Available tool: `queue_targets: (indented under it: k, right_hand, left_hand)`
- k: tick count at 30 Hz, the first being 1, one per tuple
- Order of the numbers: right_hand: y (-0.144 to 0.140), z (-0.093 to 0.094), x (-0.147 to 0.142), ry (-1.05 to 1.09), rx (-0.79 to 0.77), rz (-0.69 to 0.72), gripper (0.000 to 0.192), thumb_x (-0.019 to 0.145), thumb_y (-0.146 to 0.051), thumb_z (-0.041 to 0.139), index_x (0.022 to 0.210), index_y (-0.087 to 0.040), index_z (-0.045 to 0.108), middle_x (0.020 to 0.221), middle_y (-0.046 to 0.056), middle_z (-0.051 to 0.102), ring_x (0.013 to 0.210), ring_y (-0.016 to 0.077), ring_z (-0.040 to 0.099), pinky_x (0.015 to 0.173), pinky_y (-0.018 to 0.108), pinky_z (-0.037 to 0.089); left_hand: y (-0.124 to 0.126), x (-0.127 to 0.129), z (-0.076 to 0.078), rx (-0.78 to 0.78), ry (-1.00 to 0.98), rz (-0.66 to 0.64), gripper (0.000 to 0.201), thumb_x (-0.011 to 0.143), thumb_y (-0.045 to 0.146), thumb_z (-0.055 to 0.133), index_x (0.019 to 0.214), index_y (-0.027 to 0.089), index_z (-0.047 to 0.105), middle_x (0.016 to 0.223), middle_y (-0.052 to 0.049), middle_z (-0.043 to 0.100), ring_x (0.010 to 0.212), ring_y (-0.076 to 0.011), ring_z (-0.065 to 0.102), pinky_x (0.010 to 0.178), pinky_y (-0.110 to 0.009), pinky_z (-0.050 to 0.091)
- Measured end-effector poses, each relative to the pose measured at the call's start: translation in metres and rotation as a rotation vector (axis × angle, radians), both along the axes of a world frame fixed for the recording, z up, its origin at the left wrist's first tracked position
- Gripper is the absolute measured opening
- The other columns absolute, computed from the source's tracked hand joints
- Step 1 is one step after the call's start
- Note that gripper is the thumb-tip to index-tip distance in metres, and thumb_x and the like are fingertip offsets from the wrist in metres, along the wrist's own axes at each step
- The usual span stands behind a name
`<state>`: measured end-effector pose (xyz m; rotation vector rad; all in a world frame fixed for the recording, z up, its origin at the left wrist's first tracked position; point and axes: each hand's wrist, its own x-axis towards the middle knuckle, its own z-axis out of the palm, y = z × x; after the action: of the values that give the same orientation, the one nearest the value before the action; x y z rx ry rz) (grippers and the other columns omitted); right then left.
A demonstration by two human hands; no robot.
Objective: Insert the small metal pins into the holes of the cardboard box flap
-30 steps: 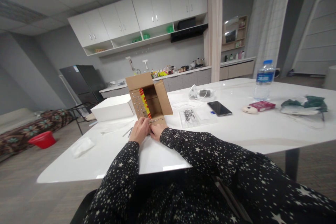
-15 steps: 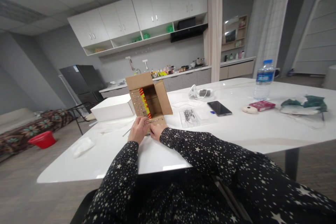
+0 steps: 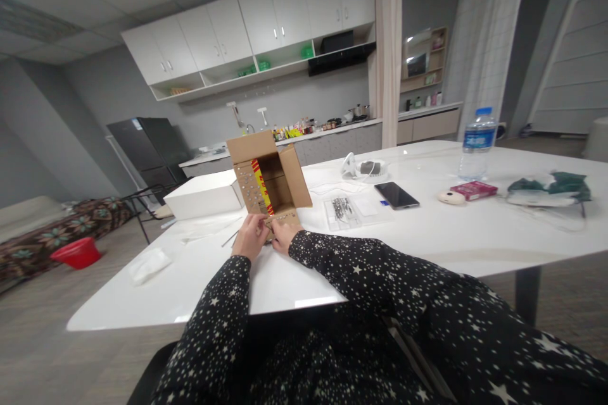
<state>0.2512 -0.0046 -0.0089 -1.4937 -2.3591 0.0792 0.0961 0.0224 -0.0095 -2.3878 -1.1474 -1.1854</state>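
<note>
On table [image 3: 304, 281]: carton [image 3: 298, 178] is stood open.
Left hand [image 3: 250, 236]: fingers are curled narrow by near flap [image 3: 287, 218]; any hold cannot be told.
Right hand [image 3: 285, 236]: fingers are bent at flap; hold is hidden.

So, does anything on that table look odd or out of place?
The cardboard box does, a little: it stands flaps open, and small pale dots speckle its left flap, unusual for packaging. A crumpled white item on the table's left side looks discarded. Nothing appears spilled.
</note>
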Motion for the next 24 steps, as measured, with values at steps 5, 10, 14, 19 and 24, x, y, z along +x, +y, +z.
queue_targets:
  k: [5, 10, 14, 19, 24]
  right_hand:
    - [0.0, -0.001, 0.0, -0.003, 0.028, 0.013, 0.048, 0.079, -0.032, 0.043, 0.123, -0.017, 0.031, 0.095, 0.014, 0.066, 0.084, 0.0287, 0.064, 0.068, 0.039, 0.048]
    - [0.0, -0.002, 0.0, -0.012, 0.045, 0.018, 0.042, 0.079, -0.033, 0.042, 0.118, -0.018, 0.039, 0.095, 0.014, 0.066, 0.084, 0.0293, 0.064, 0.069, 0.039, 0.048]
    - [0.0, -0.001, 0.0, -0.004, 0.043, 0.025, 0.04, 0.08, -0.035, 0.041, 0.116, -0.017, 0.043, 0.096, 0.013, 0.065, 0.086, 0.029, 0.063, 0.069, 0.039, 0.049]
    - [-0.001, 0.0, 0.001, -0.017, 0.041, 0.033, 0.039, 0.081, -0.034, 0.041, 0.116, -0.018, 0.044, 0.097, 0.013, 0.065, 0.086, 0.028, 0.063, 0.07, 0.038, 0.048]
    - [0.001, -0.001, 0.0, -0.03, 0.056, 0.038, 0.038, 0.081, -0.033, 0.041, 0.114, -0.017, 0.047, 0.095, 0.014, 0.066, 0.084, 0.0287, 0.063, 0.069, 0.039, 0.049]
  left_hand:
    - [0.001, 0.0, -0.002, -0.055, 0.054, 0.018, 0.021, 0.075, 0.017, 0.048, 0.096, 0.02, 0.054, 0.083, -0.001, 0.053, 0.073, -0.0127, 0.054, 0.07, -0.026, 0.047]
    - [0.002, -0.002, -0.004, -0.085, 0.098, 0.045, 0.021, 0.076, 0.018, 0.047, 0.095, 0.02, 0.055, 0.087, -0.003, 0.055, 0.078, -0.0139, 0.056, 0.073, -0.028, 0.047]
    - [0.002, -0.003, -0.004, -0.105, 0.164, 0.085, 0.019, 0.076, 0.019, 0.046, 0.093, 0.021, 0.055, 0.09, -0.004, 0.056, 0.08, -0.0149, 0.057, 0.075, -0.029, 0.046]
    - [-0.005, 0.002, 0.001, -0.15, 0.248, 0.145, 0.017, 0.077, 0.02, 0.046, 0.09, 0.021, 0.056, 0.09, -0.004, 0.058, 0.081, -0.0161, 0.057, 0.077, -0.03, 0.044]
    - [-0.012, 0.005, 0.006, -0.195, 0.303, 0.195, 0.016, 0.078, 0.022, 0.045, 0.09, 0.022, 0.056, 0.091, -0.003, 0.06, 0.08, -0.0167, 0.057, 0.075, -0.03, 0.042]
